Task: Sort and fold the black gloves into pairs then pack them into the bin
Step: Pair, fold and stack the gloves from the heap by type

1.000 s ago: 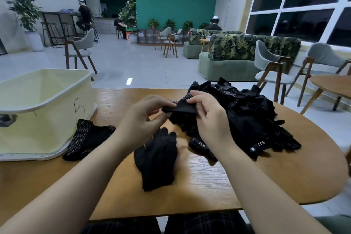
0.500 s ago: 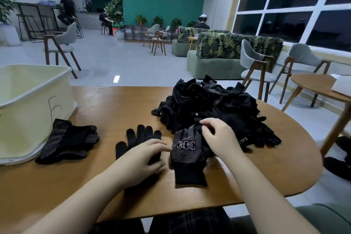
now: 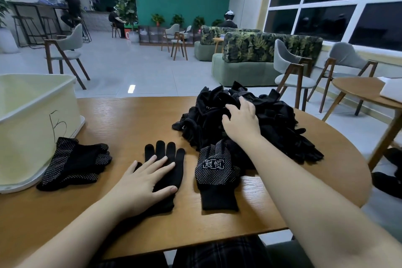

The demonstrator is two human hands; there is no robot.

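Since half a second ago, the right hand is leaving the dotted glove lying flat and is reaching up into the glove pile, while the left hand is staying on the plain glove.

Taking the dotted glove as landmark: the plain glove is lying just to its left, fingers pointing away from the person, with the left hand resting flat on it, fingers straight and holding nothing. The pile is sitting directly behind the dotted glove and touching it. The right hand is on top of that pile with fingers curled into the fabric; whether this grip is already closing on one glove I cannot tell. Far to the left, a folded dotted pair is lying on the tabletop against the cream bin.

These gloves are looking light, soft and floppy, likely to snag on one another in the heap. Pinching a cuff or a whole palm probably is giving a cleaner pull than tugging a fingertip.
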